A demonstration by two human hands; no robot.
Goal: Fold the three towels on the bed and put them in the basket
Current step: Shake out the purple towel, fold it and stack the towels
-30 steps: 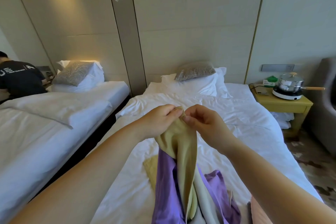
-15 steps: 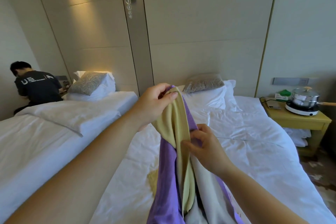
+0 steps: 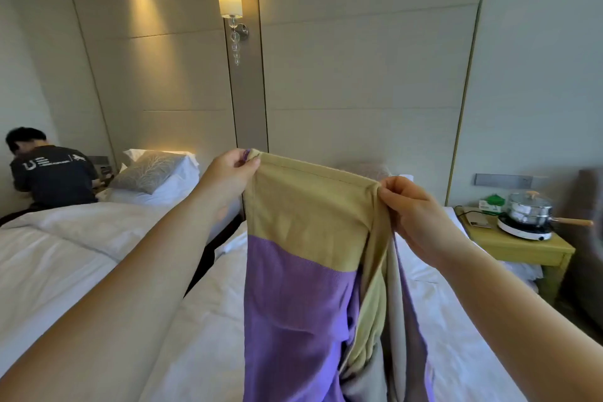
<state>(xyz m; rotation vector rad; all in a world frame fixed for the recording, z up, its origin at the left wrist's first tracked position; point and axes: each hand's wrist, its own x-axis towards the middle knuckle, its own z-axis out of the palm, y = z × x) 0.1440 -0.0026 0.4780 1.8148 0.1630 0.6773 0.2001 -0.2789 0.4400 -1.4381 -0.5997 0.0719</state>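
While both pinch the towel (image 3: 300, 212) — left hand (image 3: 228, 173), right hand (image 3: 408, 206).

Single head-worn view — faces forward over bed (image 3: 202, 320) toward headboard wall (image 3: 359, 75); raised hands close

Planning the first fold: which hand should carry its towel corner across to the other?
Probably the left hand: its side of the towel hangs flat, so that corner could swing across cleanly. Below the right hand the towel is bunched, so that grip better serves as anchor.
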